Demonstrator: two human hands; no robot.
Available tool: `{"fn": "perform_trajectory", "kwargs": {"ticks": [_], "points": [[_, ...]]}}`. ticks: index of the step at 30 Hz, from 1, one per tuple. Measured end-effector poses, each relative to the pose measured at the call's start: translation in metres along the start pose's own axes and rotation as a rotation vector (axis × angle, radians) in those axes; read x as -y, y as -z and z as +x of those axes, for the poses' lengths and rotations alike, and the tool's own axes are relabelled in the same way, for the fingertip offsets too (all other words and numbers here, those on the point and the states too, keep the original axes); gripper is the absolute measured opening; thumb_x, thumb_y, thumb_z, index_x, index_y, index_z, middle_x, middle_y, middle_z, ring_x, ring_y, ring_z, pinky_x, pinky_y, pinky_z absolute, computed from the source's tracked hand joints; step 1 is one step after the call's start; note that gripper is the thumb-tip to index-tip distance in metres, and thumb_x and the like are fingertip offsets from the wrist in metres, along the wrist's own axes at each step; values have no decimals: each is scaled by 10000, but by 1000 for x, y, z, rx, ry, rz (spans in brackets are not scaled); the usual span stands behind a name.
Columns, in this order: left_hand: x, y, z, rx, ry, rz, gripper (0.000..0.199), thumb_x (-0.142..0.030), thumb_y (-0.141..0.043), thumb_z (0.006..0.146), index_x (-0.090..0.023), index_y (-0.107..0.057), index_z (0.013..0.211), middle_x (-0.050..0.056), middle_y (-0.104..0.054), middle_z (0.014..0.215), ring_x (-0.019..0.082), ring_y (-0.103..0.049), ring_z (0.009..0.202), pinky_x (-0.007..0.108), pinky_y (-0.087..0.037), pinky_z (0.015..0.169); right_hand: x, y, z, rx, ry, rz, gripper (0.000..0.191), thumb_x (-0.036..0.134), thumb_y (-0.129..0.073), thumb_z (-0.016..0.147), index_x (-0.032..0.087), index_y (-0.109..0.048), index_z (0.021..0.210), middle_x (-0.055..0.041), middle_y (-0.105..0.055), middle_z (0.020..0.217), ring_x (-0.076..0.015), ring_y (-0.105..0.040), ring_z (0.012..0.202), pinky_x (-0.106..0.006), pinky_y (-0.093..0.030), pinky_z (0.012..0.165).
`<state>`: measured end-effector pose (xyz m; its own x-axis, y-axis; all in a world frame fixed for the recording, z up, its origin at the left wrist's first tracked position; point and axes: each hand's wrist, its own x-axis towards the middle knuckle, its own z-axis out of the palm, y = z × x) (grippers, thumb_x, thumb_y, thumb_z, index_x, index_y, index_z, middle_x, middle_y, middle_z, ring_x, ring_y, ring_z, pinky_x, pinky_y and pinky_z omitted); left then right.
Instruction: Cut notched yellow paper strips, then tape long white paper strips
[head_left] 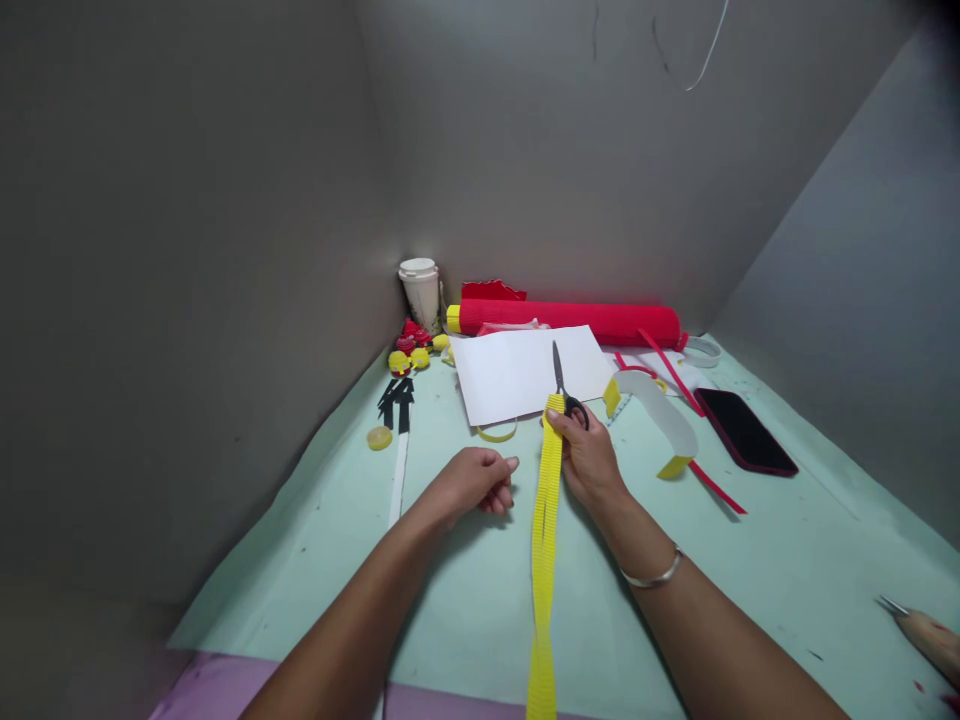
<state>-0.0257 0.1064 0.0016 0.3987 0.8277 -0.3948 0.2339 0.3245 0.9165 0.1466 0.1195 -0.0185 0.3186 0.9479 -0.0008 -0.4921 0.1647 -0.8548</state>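
My right hand (pixel 589 455) is closed around the top of a long yellow corrugated paper strip (pixel 547 520), with the thumb pressed on its front. That same hand also holds black-handled scissors (pixel 559 370), whose blades point away from me. The strip hangs down toward the near edge of the table and out of view. Just left of the strip, apart from it, is my left hand (pixel 480 482). Its fingers are loosely curled, and nothing shows in them. A white sheet of paper (pixel 517 375) lies beyond both hands, and a thin yellow ring (pixel 496 434) sits at its near edge.
A red roll (pixel 570 318) and a white cup (pixel 420 292) stand at the back. On the left are black strips (pixel 397 400) and a yellowish disc (pixel 379 438). A curled white-and-yellow strip (pixel 660 410), a phone (pixel 745 430) and a metal-tipped tool (pixel 894 606) are on the right.
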Motion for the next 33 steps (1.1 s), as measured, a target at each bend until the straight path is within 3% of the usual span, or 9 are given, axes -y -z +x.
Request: {"fn": "perform_trajectory", "kwargs": {"ticks": [8,17,22,25,29,33], "points": [[2,3,2,-24,-7,-9,400,-524,-610,782,-139,-571,680,93,-686,627,149,-620,493,255,-391,494,2,1,1,7,-22,56,290,246,-836,604,186,-668,832,31,-665,748,-126,-608,683,-242,-501,640],[0,2,4,-90,-3,-35,163,-282,-645,750,-134,-581,769,82,-693,692,151,-642,557,256,-417,529,2,0,0,11,-29,74,258,229,-834,612,184,-674,808,33,-662,732,-118,-597,663,-231,-494,619],[2,5,5,-139,-36,-16,345,-460,-676,751,-139,-558,710,85,-675,646,140,-599,506,258,-385,509,3,0,0,11,-34,71,252,226,-831,617,184,-675,810,29,-661,738,-120,-597,663,-229,-489,601],[0,4,3,-152,-71,-30,400,-527,-631,783,-131,-579,761,97,-688,724,136,-609,553,264,-421,552,3,0,-1,14,-32,71,259,223,-830,620,184,-679,827,30,-663,748,-118,-599,671,-227,-489,610],[-2,-9,-2,-19,-55,-167,433,-524,-680,748,-115,-637,883,131,-697,899,175,-656,730,319,-498,719,3,-1,-1,9,-25,64,266,226,-830,620,185,-678,834,34,-658,741,-119,-604,680,-230,-493,627],[1,-29,-7,130,-19,-234,431,-493,-739,700,-122,-663,906,117,-707,885,201,-661,815,348,-487,819,2,-1,-1,-3,-17,50,303,236,-834,609,187,-677,862,31,-662,741,-131,-612,688,-246,-503,640]]}}
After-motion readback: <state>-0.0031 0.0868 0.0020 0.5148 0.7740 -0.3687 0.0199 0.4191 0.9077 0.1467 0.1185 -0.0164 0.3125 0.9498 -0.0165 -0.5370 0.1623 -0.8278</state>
